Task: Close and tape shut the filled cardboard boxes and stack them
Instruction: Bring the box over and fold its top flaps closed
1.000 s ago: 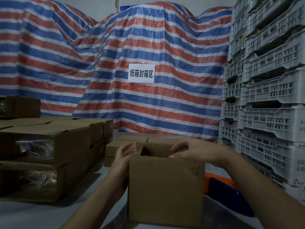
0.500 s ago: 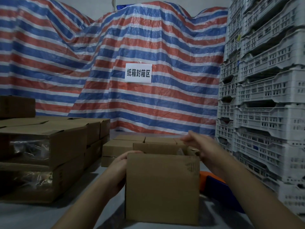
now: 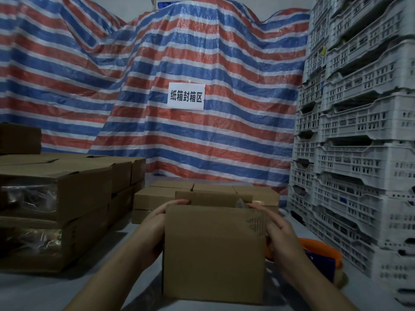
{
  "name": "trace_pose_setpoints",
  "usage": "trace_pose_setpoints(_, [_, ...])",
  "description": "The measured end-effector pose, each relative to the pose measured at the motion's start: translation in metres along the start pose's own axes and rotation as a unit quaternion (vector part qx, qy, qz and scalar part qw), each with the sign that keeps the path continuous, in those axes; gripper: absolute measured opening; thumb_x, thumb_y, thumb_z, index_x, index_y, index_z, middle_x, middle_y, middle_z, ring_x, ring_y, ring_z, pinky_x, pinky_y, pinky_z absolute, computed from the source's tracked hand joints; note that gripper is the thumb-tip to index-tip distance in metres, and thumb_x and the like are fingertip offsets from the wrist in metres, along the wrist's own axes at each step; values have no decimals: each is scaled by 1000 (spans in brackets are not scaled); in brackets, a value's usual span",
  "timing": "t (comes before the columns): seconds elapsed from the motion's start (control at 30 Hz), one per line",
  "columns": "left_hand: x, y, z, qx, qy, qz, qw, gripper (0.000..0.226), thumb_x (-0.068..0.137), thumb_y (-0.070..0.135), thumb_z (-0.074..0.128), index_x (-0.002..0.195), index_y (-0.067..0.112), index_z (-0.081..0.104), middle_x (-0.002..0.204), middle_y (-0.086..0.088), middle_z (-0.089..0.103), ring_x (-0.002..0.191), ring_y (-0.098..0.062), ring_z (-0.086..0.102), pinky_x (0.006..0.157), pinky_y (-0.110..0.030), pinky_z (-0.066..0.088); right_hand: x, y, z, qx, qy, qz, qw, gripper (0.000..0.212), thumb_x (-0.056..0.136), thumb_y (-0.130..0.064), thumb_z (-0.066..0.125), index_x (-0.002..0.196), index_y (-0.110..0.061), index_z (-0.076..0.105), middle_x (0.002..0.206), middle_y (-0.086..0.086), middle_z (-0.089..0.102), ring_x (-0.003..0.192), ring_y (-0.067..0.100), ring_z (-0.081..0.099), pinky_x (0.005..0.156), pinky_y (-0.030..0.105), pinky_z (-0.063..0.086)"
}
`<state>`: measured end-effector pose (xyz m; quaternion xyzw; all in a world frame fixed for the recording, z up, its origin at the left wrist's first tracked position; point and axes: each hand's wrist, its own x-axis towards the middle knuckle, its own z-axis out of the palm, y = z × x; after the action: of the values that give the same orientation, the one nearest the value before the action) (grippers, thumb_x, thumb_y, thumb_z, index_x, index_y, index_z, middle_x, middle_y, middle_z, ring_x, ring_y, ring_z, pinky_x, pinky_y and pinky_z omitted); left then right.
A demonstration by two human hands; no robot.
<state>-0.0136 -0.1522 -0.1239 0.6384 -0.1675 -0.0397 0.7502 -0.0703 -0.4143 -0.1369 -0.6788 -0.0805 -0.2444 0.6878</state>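
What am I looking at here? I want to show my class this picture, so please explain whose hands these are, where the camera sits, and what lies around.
There is no machine: a person wears a camera on the head, looking forward and down at their own bare hands. The left hand and right hand grip the sides of a brown cardboard box whose top flaps are not yet folded shut. It stands on a grey work surface. Left are stacked brown cartons; behind, more low cartons. Right is an orange and blue tape dispenser and stacked white plastic crates. A striped tarpaulin hangs behind.
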Motion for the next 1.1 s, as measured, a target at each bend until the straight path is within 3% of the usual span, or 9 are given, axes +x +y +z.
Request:
trace_pose_setpoints(0.07, [1, -1, 1, 3, 3, 7, 1000, 13, 90, 21, 66, 95, 27, 76, 92, -13, 75, 80, -28, 74, 62, -34, 58, 0, 2, 3, -1, -9, 18, 1000, 37, 96, -54, 50, 110, -34, 78, 116, 2, 75, 115, 23, 68, 108, 53, 46])
trace_pose_setpoints(0.17, [1, -3, 2, 3, 15, 6, 1000, 16, 88, 17, 65, 81, 25, 77, 77, -10, 74, 64, -21, 72, 51, -28, 54, -1, 9, 2, 22, -31, 40, 998, 83, 71, -90, 50, 133, -37, 64, 129, 1, 70, 124, 23, 63, 111, 53, 43])
trace_pose_setpoints(0.37, [-2, -4, 7, -8, 46, -8, 999, 27, 92, 5, 57, 76, 15, 76, 64, -6, 72, 52, -16, 69, 42, -22, 51, -9, 5, 0, -40, -85, 30, 995, 101, 38, -102, 60, 122, -46, 62, 122, -10, 72, 116, 13, 67, 104, 43, 50])
trace_pose_setpoints(0.47, [-7, -2, 9, -9, 44, -1, 999, 13, 90, 19, 65, 90, 10, 75, 75, -12, 73, 62, -22, 70, 51, -27, 54, -14, -5, 1, -69, -121, 11, 990, 98, 51, -96, 61, 130, -40, 56, 124, -11, 71, 113, 11, 68, 94, 30, 56])
trace_pose_setpoints(0.57, [-11, -1, 9, -5, 55, 36, 998, 33, 86, 44, 64, 88, 15, 78, 91, -17, 75, 78, -28, 71, 71, -36, 53, -16, -10, 4, -79, -105, 9, 991, 88, 63, -91, 61, 131, -35, 57, 125, -6, 71, 112, 10, 68, 96, 29, 55])
trace_pose_setpoints(0.73, [-18, 3, 13, -5, 110, 36, 993, 67, 85, 69, 37, 74, 16, 77, 85, -10, 76, 86, -25, 71, 86, -40, 49, -16, -11, 5, -88, -97, 21, 991, 76, 74, -78, 52, 134, -31, 58, 129, -5, 68, 118, 12, 65, 107, 40, 48])
trace_pose_setpoints(0.87, [-23, 1, 4, -18, -11, 45, 999, 78, 73, 75, 33, 116, 23, 71, 123, -7, 69, 119, -23, 62, 109, -46, 38, -15, -12, 6, -80, -92, 26, 992, 68, 71, -70, 54, 126, -32, 63, 120, -9, 73, 111, 9, 68, 97, 28, 52])
trace_pose_setpoints(0.93, [-22, 0, 2, -19, -19, 42, 999, 67, 72, 69, 44, 120, 27, 64, 124, -1, 68, 121, -20, 60, 103, -39, 43, -16, -15, 8, -63, -94, 37, 993, 63, 70, -69, 56, 121, -34, 66, 116, -12, 74, 108, 8, 69, 93, 27, 51])
trace_pose_setpoints(1.1, [-21, 2, 4, 18, 5, 44, 999, 42, 78, 53, 61, 97, 19, 76, 102, -5, 75, 96, -20, 71, 86, -34, 48, -16, -19, 10, -50, -92, 52, 993, 33, 85, -64, 66, 110, -43, 74, 119, -12, 73, 112, 9, 68, 100, 37, 47])
